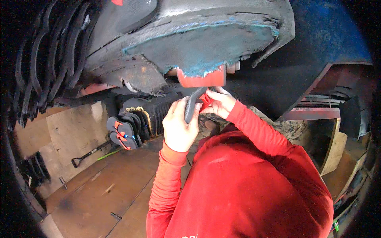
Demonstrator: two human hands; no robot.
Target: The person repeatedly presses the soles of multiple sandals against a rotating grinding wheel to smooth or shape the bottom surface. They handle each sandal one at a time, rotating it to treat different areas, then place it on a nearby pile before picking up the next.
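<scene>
My left hand [180,123] grips a dark flip-flop [192,102] with a red strap [206,102], its fingers wrapped round the sole, which is held edge-up. My right hand [220,102] closes on the same flip-flop at the strap side. Just above both hands is a red band [201,80], probably round a wheel, under a worn grey machine housing [202,43] coated in bluish dust. To the left of my hands, more dark flip-flops [123,133] with red straps stand in a row on a holder.
Black sole-shaped pieces [47,59] hang at the upper left. A dark blue machine panel [329,31] fills the upper right, above a wooden board [337,150]. A brown floor [91,206] with plywood sheets [75,135] and a long-handled tool [77,162] lies at the lower left.
</scene>
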